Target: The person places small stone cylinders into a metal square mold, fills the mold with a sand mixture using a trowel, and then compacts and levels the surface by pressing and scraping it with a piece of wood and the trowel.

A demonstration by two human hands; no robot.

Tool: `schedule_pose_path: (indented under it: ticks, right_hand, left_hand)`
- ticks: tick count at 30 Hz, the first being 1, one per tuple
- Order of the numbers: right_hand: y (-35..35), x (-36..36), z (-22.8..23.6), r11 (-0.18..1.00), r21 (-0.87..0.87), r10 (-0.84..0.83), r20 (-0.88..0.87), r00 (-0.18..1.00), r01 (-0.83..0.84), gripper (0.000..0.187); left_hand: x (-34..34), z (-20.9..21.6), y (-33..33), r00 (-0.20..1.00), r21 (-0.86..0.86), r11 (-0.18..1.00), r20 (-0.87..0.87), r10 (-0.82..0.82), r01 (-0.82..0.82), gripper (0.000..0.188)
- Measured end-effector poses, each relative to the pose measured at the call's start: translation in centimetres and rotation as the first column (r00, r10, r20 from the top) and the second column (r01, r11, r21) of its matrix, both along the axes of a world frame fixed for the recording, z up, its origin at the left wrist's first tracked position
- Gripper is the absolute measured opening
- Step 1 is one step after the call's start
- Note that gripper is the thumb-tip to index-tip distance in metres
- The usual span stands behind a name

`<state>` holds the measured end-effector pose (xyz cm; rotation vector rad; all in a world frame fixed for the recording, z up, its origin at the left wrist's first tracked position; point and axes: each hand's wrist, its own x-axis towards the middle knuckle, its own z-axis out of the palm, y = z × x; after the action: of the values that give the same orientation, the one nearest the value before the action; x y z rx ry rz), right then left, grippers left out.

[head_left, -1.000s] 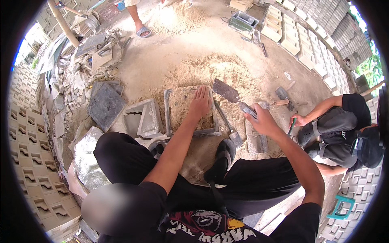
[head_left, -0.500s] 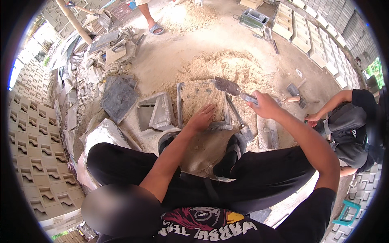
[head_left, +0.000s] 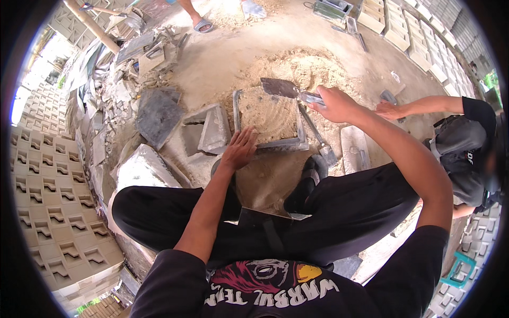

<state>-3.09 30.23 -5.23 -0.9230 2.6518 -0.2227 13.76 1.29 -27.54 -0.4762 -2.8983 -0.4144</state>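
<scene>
A square dark metal mould (head_left: pixel 281 144) lies in front of me, filled with pale sandy mix (head_left: pixel 268 114). My left hand (head_left: pixel 241 148) rests with fingers stretched out at the mould's near left corner, with nothing held. In my right hand (head_left: pixel 335 105) is the handle of a trowel (head_left: pixel 280 88); its flat blade points left above the mould's far side. Another long-handled trowel (head_left: pixel 319 139) lies along the mould's right side. Left of the mould sits a grey broken block (head_left: pixel 213 130).
Loose sandy mix (head_left: pixel 313 66) is heaped behind the mould. At right a co-worker's hand (head_left: pixel 389 110) reaches near a tool on the ground. Dark slabs (head_left: pixel 159 119) and rubble lie to the left. Patterned blocks (head_left: pixel 47 196) are stacked far left, others (head_left: pixel 397 32) far right.
My left hand has drawn back from the mix to the mould's near left corner. The trowel in my right hand has shifted left and away. The co-worker's arm has stretched out toward the left.
</scene>
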Motion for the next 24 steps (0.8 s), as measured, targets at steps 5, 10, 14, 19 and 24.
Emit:
schedule_pose_path:
  ticks: [5,10,14,19,24]
  right_hand:
    - [0.6,0.5,0.3,0.999,0.012,-0.034,0.006,0.999,0.034,0.044]
    - [1.8,0.4,-0.6,0.997,0.046,-0.062,-0.028,0.998,0.063,0.043]
    - [1.7,0.4,-0.6,0.995,0.078,-0.062,-0.051,0.997,0.066,0.043]
    - [2.4,0.5,-1.6,0.984,0.018,-0.178,0.001,0.984,0.178,0.051]
    - [4.9,-1.1,-4.2,0.891,-0.076,-0.431,0.168,0.887,0.448,0.051]
  left_hand:
    - [0.1,-0.7,1.4,0.960,-0.005,0.960,0.005,0.279,-0.279,0.063]
    - [-3.6,-1.6,2.4,0.891,0.013,0.891,0.038,0.453,-0.454,0.065]
    - [-7.0,-1.8,0.6,0.871,0.038,0.870,0.045,0.490,-0.492,0.066]
    - [-9.0,-1.7,0.7,0.879,0.028,0.879,0.042,0.476,-0.477,0.070]
    - [-9.3,-0.5,5.8,0.955,0.052,0.955,0.076,0.287,-0.291,0.070]
